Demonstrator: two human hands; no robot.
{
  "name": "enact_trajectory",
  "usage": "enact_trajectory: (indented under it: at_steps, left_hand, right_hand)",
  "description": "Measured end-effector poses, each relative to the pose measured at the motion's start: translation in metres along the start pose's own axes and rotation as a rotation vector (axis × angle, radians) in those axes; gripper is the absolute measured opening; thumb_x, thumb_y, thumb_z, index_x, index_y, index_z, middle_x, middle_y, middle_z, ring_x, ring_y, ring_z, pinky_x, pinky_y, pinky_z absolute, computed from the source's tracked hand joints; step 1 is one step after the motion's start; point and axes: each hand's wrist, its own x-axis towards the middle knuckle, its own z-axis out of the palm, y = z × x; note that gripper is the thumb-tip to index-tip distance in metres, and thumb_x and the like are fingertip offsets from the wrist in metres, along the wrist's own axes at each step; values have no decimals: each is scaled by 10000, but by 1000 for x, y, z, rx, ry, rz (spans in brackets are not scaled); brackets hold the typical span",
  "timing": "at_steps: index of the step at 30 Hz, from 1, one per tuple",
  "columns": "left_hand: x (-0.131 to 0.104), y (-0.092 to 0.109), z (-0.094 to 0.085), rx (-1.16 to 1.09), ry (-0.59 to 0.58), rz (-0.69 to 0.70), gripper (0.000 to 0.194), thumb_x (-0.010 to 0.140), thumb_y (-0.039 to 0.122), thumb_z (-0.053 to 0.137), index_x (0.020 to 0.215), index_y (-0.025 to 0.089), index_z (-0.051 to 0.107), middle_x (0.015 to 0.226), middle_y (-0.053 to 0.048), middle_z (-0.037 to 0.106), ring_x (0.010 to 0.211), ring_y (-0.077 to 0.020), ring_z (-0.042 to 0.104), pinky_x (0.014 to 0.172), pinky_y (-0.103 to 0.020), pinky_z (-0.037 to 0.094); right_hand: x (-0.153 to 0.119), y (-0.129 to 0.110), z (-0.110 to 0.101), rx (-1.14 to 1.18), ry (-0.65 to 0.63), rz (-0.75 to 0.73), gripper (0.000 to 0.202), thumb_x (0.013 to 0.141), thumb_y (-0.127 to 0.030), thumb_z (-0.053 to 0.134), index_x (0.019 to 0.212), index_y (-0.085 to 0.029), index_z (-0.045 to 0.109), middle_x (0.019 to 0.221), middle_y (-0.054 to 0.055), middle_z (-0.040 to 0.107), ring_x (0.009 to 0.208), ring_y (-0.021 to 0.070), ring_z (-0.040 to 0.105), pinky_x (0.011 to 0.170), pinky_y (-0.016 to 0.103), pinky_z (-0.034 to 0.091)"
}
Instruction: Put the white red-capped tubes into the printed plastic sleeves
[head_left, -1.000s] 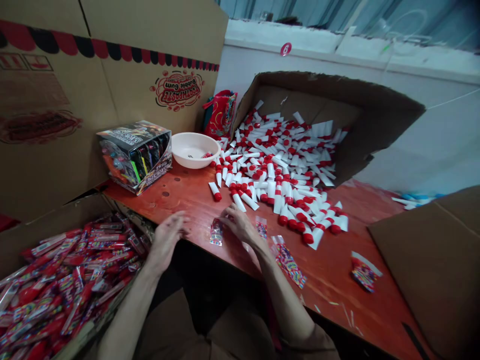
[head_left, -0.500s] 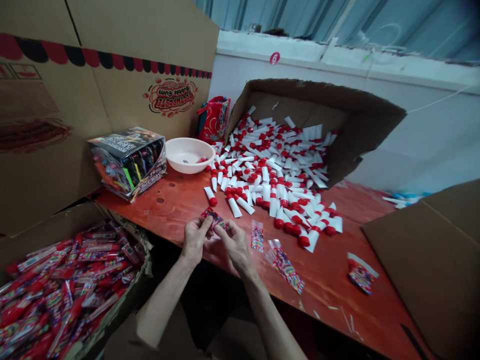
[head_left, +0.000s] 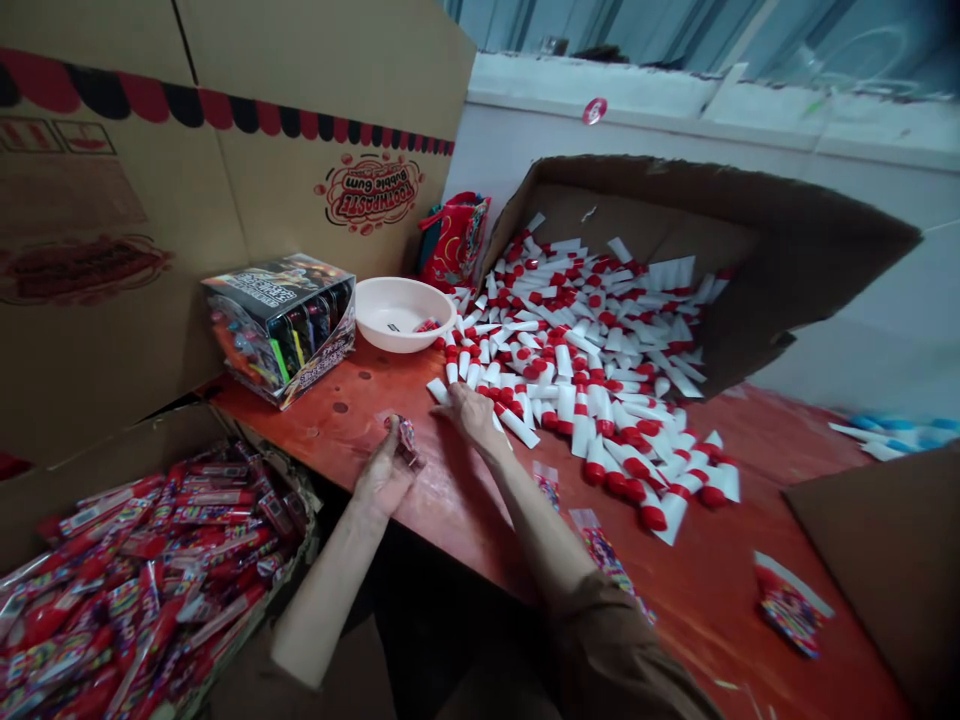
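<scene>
My left hand [head_left: 386, 472] pinches a small printed plastic sleeve [head_left: 406, 440] above the table's front edge. To its right, my right hand [head_left: 471, 412] reaches to the near side of a pile of white tubes with red caps [head_left: 562, 360]. Its fingers close over the capped end of a single white tube [head_left: 437, 390], whose pale flat end sticks out to the left. Beside my right forearm lie printed sleeves [head_left: 600, 548], partly covered by the arm. Another printed sleeve [head_left: 791, 605] rests farther right.
The tubes spill from a tipped cardboard box [head_left: 810, 230]. A white bowl [head_left: 405, 342] stands by a display box [head_left: 281, 330]. At lower left, an open carton [head_left: 307, 520] holds many wrapped red tubes. A cardboard flap [head_left: 877, 560] borders the right side.
My right hand has left the sleeve and moved forward onto a tube by the pile. My left hand keeps the sleeve. The camera view has turned, shifting the scene to the right.
</scene>
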Motion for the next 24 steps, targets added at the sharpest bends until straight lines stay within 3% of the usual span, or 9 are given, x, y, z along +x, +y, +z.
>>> enact_trajectory:
  at_steps: [2,5,10,12,16,24]
  left_hand:
    - [2,0,-2,-7,48,-6,314,624,309,899,753,165,653,634,36,630,532,-85,559,525,-217,463]
    - [6,-3,-3,14,75,65,272,680,298,868,753,156,648,687,10,662,597,-110,608,604,-253,516]
    - [8,-11,3,51,58,161,327,647,304,888,756,137,628,696,-12,673,632,-127,631,648,-268,529]
    - [7,-18,7,55,75,191,347,627,302,899,756,138,621,685,-6,670,616,-119,627,638,-254,520]
    - [3,-32,13,75,87,226,361,614,313,902,760,144,619,684,-1,668,615,-115,629,649,-243,512]
    - [-2,-42,15,113,-23,189,373,658,382,871,834,146,641,783,-24,695,707,-145,650,729,-296,533]
  right_hand:
    - [7,5,5,-20,-55,14,257,671,-218,835,800,-199,614,857,78,697,813,223,639,686,273,416]
    - [-2,6,-6,80,-109,0,159,739,-249,756,779,-197,611,746,29,675,683,181,616,634,266,429]
    - [-61,-8,-43,784,-30,-11,200,839,-361,656,921,-185,608,812,25,690,699,166,644,658,291,520]
    - [-88,-14,-51,930,34,4,231,827,-356,694,974,-198,610,818,19,692,716,169,659,699,313,540]
    - [-121,-19,-51,963,65,33,281,778,-353,767,988,-215,641,827,21,697,734,182,670,722,329,556]
    - [-127,-6,-43,817,191,-1,270,770,-368,775,963,-206,680,922,48,697,797,186,655,699,299,553]
